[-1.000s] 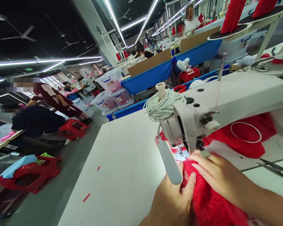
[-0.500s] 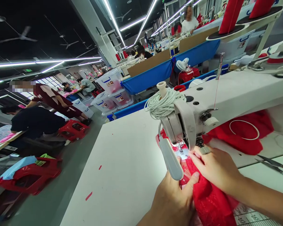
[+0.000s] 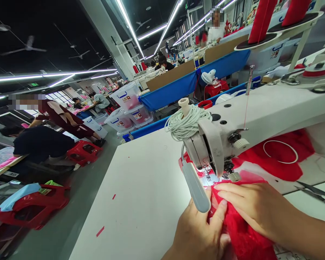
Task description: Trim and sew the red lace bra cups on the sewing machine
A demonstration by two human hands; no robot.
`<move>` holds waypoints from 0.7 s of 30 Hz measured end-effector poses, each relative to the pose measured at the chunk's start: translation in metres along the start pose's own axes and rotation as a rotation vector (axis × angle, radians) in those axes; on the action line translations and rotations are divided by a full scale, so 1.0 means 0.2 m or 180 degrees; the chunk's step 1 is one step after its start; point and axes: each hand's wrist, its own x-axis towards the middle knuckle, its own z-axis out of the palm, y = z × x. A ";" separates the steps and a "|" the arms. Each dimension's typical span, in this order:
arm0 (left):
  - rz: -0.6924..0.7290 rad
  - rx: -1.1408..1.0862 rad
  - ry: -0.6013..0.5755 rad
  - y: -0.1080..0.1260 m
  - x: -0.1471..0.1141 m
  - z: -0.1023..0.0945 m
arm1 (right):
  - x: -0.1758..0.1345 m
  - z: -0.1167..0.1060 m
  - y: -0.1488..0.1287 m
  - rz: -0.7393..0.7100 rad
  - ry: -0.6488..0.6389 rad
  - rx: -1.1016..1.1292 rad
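Red lace fabric (image 3: 239,234) lies bunched at the front of a white sewing machine (image 3: 276,104), its far edge by the presser foot (image 3: 207,177). My left hand (image 3: 196,225) grips the near-left part, thumb on top, some fingers hidden beneath the cloth. Across the fabric's top edge my right hand (image 3: 256,206) presses with fingers close together, holding the cloth; its thumb is hidden. A grey lamp (image 3: 197,191) hangs beside the needle area and partly covers my left fingers.
Scissors (image 3: 315,193) lie at the right. More red cloth (image 3: 284,169) and a white ring (image 3: 295,159) rest behind the machine arm. Red scraps (image 3: 100,231) dot the white table (image 3: 141,195). Coiled pale cord (image 3: 188,122) sits on the machine head. Other people work farther off.
My right hand has moved back from the needle area and its fingers now stretch over the fabric's top edge. More red cloth shows behind it. The left hand stays nearly in place.
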 end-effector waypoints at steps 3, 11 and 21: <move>-0.0082 0.0099 -0.0137 -0.01 -0.01 0.00 | -0.02 0.03 0.02 -0.0042 0.0063 -0.0001; -0.0025 0.0298 -0.0106 -0.03 -0.02 0.01 | -0.02 0.05 0.02 -0.0184 0.0129 -0.0236; -0.0056 0.0245 -0.0238 -0.04 -0.02 0.02 | 0.03 0.01 0.00 -0.0223 0.0318 -0.0533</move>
